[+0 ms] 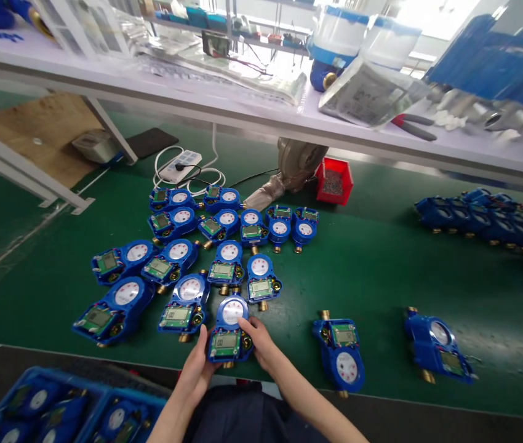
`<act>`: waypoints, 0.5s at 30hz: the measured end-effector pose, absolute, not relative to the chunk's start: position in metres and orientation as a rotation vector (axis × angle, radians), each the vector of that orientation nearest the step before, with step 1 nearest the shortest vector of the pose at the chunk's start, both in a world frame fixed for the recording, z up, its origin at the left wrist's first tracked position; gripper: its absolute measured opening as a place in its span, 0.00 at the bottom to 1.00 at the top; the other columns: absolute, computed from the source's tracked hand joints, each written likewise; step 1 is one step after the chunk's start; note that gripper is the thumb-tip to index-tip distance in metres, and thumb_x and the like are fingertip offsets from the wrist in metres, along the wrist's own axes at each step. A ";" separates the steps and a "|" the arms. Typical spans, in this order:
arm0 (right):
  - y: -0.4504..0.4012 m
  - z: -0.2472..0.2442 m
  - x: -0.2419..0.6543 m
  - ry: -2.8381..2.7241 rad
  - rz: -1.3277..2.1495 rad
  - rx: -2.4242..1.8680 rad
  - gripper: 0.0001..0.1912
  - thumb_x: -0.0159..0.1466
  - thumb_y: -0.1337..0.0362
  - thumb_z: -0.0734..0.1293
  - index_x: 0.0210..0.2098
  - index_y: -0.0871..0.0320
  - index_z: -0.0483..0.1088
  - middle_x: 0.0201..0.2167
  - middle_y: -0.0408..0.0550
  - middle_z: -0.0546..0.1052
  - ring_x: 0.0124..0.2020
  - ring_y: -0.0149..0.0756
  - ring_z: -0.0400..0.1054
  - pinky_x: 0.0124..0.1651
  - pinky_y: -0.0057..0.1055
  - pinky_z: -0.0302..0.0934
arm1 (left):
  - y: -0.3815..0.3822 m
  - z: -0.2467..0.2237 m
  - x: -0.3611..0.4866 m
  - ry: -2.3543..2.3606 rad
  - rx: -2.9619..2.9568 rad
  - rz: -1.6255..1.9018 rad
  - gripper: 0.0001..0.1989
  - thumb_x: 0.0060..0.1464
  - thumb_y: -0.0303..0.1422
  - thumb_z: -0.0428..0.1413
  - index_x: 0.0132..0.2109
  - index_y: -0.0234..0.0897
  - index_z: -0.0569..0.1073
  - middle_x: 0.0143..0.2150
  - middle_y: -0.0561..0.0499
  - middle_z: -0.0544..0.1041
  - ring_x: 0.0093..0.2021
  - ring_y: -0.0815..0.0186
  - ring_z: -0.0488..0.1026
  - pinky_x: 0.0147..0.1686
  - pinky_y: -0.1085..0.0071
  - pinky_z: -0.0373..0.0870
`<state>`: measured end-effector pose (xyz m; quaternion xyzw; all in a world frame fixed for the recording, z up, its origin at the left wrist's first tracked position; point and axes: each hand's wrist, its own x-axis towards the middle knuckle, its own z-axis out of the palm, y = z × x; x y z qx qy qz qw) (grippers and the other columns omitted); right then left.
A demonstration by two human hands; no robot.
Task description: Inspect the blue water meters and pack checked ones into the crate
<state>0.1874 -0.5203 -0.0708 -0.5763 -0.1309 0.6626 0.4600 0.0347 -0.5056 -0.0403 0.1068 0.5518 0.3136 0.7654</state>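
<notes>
**A:** And we're live at the near edge of the green conveyor belt [372, 295], with both hands together on a single blue water meter [227, 344]!

**B:** Clamped on it?

**A:** Clasped from either side! The left hand [194, 363] has the meter's left edge, and the right hand [259, 341] wraps its right side, just beside the white dial [232, 312]. The meter lies on the belt with its green circuit board [224, 343] facing up, right at the front of the pack.

**B:** What's that down on the near left?

**A:** A blue plastic crate [35, 375], loaded with more meters [116, 421], sitting just off the belt.

**B:** And past the hands?

**A:** A crowded cluster of blue meters [187, 264] fans out across the belt, brass pipe ends [261, 305] poking out of them. Over to the right, two loose meters [339, 354] lie well apart from the crowd, and a tight row of meters [483, 218] sits at the far right.

**B:** Further back?

**A:** A white power strip [179, 166] with tangled cables, then a red bin of small parts [334, 180]. Behind those runs a white shelf [197, 92], carrying a clear plastic bag [367, 92] and red-handled pliers [411, 126]!
</notes>
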 end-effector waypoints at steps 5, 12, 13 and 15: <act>-0.518 -0.063 0.189 -0.371 1.651 -1.425 0.25 0.49 0.43 0.70 0.35 0.58 0.69 0.32 0.46 0.76 0.39 0.42 0.69 0.44 0.38 0.62 | -0.501 -0.041 0.035 1.157 0.213 0.674 0.27 0.53 0.50 0.51 0.51 0.34 0.70 0.44 0.40 0.79 0.44 0.53 0.76 0.40 0.59 0.75; -0.565 -0.009 0.234 -0.800 1.604 -1.580 0.34 0.54 0.46 0.68 0.54 0.56 0.64 0.55 0.54 0.69 0.58 0.48 0.60 0.60 0.45 0.52 | -0.516 -0.040 0.022 1.256 0.346 0.655 0.20 0.56 0.44 0.51 0.48 0.35 0.71 0.49 0.41 0.77 0.48 0.55 0.74 0.44 0.58 0.74; -0.580 0.009 0.251 -0.879 1.586 -1.569 0.33 0.54 0.47 0.68 0.55 0.55 0.63 0.57 0.53 0.68 0.58 0.48 0.60 0.61 0.46 0.52 | -0.523 -0.038 0.016 1.345 0.377 0.633 0.19 0.55 0.43 0.52 0.48 0.35 0.71 0.50 0.40 0.76 0.49 0.54 0.73 0.45 0.57 0.73; -0.612 0.046 0.294 -0.997 1.596 -1.451 0.26 0.57 0.50 0.67 0.53 0.53 0.67 0.55 0.51 0.70 0.56 0.46 0.63 0.60 0.44 0.54 | -0.537 -0.031 0.003 1.570 0.510 0.579 0.21 0.52 0.44 0.55 0.48 0.36 0.70 0.51 0.40 0.75 0.51 0.53 0.72 0.46 0.55 0.72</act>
